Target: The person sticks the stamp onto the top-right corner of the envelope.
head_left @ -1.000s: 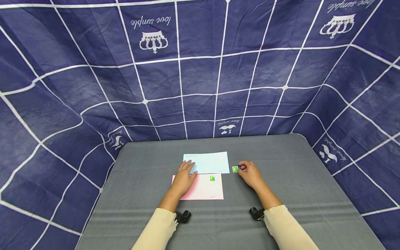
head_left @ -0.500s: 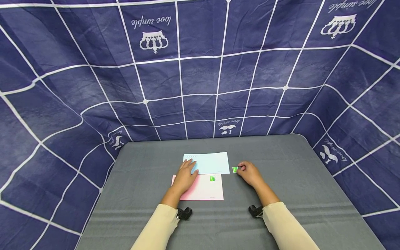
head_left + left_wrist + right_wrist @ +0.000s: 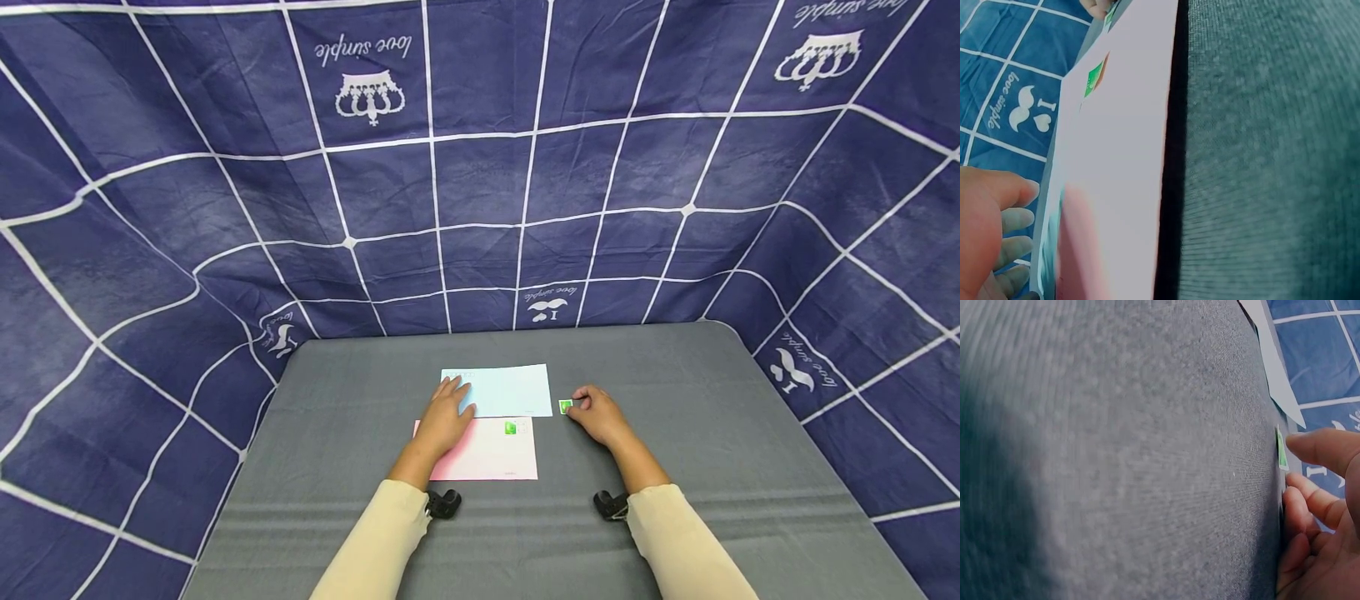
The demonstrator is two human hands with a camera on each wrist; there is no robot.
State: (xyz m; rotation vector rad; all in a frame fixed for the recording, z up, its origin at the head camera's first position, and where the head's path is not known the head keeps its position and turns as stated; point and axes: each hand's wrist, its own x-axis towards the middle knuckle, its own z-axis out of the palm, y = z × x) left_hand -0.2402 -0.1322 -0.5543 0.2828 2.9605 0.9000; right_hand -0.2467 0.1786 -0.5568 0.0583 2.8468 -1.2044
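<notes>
A light blue envelope lies on the grey table, and a pink-and-white envelope with a green stamp in its upper right corner lies just below it. My left hand rests with outstretched fingers on the left end of the blue envelope, its wrist over the pink one. To the right of the blue envelope a loose green stamp lies on the cloth. Beside it is my right hand; in the right wrist view the thumb and index fingertips are apart at the stamp, not pinching it.
Grey cloth covers the table. A dark blue curtain with white grid lines hangs behind and at both sides. A black camera band sits on each wrist.
The right thumb has shifted slightly left, over the edge of the loose stamp. The left hand stays on the blue envelope, having barely moved. Both envelopes lie as before.
</notes>
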